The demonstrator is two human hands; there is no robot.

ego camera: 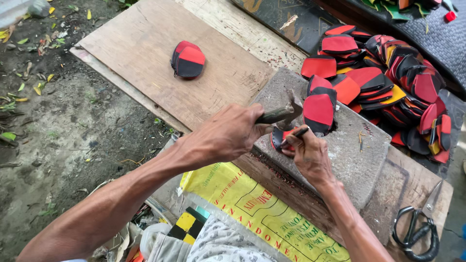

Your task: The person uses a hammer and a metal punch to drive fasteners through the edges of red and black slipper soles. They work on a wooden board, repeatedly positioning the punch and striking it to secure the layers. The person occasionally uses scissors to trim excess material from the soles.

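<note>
Nearest the camera, at the bottom of the frame, a yellow printed sack (257,213) lay under the two forearms. Just above it, at centre, the left hand (225,136) was wrapped tight round the handle of a hammer (286,114), fingers closed together, its head raised just over the grey stone block (349,150). The right hand (310,153) pinched a thin dark punch (296,133) between fingertips pressed together, its tip set on a red-and-black piece (279,138) lying on the block's near-left edge. To do this well, the punch probably needed holding upright and steady, the piece flat on the stone, the blow square. A heap of like pieces (388,82) filled the upper right; one stack (188,59) sat apart on the plywood board (145,43). Scissors (417,228) lay lower right.
</note>
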